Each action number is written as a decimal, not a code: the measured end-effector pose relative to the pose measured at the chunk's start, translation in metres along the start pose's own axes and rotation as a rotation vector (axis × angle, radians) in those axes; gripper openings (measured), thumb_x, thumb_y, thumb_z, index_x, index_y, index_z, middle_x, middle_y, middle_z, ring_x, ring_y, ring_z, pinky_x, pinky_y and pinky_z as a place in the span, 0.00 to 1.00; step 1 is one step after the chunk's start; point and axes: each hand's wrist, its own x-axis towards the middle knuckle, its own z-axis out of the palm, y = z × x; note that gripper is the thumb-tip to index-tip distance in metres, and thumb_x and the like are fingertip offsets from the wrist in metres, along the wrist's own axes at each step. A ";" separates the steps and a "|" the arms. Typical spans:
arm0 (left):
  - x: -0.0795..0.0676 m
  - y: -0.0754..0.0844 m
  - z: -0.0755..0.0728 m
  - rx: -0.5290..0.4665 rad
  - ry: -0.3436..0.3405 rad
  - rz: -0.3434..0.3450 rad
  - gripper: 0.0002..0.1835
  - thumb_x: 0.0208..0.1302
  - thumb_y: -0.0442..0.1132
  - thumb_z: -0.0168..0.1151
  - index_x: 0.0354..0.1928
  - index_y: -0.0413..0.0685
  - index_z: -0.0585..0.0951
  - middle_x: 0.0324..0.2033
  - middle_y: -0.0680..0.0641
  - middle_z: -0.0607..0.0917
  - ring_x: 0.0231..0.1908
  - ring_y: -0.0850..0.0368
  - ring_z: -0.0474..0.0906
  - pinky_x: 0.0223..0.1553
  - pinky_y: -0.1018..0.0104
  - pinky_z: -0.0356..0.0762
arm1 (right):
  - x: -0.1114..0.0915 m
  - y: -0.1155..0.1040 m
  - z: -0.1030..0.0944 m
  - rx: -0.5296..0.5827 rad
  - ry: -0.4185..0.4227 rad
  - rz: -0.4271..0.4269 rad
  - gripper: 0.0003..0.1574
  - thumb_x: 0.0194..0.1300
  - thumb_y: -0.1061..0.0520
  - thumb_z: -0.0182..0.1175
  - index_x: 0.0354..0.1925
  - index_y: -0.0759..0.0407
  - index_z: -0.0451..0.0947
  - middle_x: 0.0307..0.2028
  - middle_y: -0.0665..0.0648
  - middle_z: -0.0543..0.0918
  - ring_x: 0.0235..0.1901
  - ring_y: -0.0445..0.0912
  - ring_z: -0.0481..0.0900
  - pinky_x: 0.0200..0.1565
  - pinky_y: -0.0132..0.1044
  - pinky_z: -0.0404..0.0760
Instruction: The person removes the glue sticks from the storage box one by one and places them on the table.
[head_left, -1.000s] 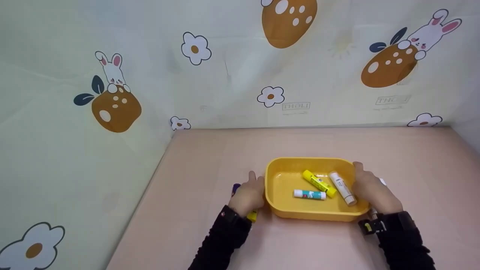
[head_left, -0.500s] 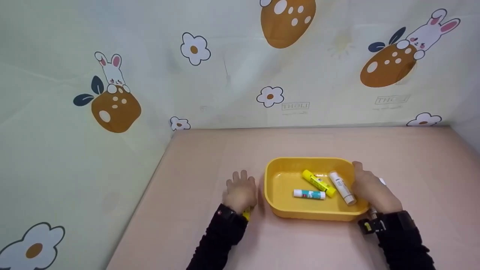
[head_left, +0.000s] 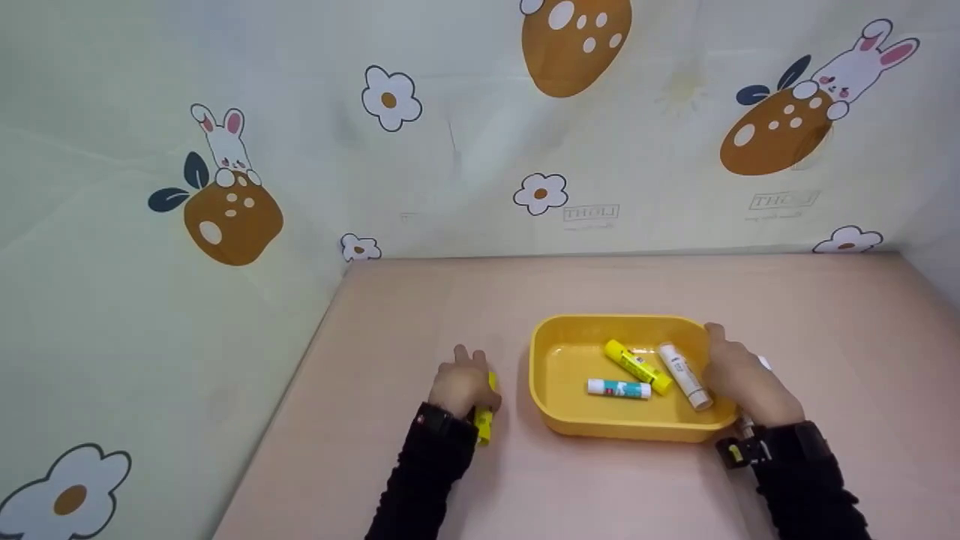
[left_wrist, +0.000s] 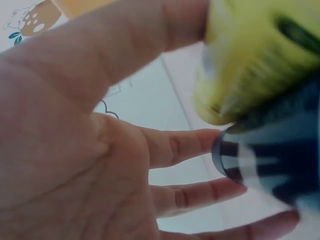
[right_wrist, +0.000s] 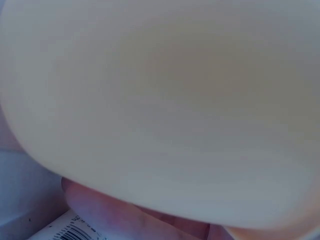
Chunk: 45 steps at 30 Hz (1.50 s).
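Note:
My left hand (head_left: 459, 386) holds a yellow glue stick (head_left: 484, 426) to the left of the tray. In the left wrist view, the thumb touches that stick while fingers reach a dark blue stick (left_wrist: 270, 155) lying against it. At the tray's right end, my right hand (head_left: 750, 382) is against the yellow tray (head_left: 555, 416). A white end (head_left: 765, 363) and a pale end (head_left: 746, 426) of what seems a white glue stick show around this hand. A blurred pale shape (right_wrist: 160, 110) fills the right wrist view, hiding most of the grip; a barcode shows beside a finger.
Inside the tray lie a yellow glue stick (head_left: 637, 367), a white glue stick (head_left: 685, 376) and a white-and-teal glue stick (head_left: 619, 388). The pink table (head_left: 420, 300) meets a patterned wall covering (head_left: 465, 150) at its back and left.
My left hand has moved left, away from the tray's edge, and the yellow glue stick has shifted left with it. The right hand and the tray have stayed nearly still.

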 end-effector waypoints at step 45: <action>-0.003 0.009 -0.018 -0.034 0.199 0.085 0.32 0.59 0.49 0.62 0.63 0.44 0.65 0.56 0.38 0.67 0.50 0.44 0.66 0.51 0.54 0.72 | 0.002 0.001 0.000 0.009 -0.008 -0.003 0.45 0.56 0.70 0.42 0.68 0.74 0.34 0.43 0.76 0.72 0.28 0.54 0.73 0.28 0.37 0.71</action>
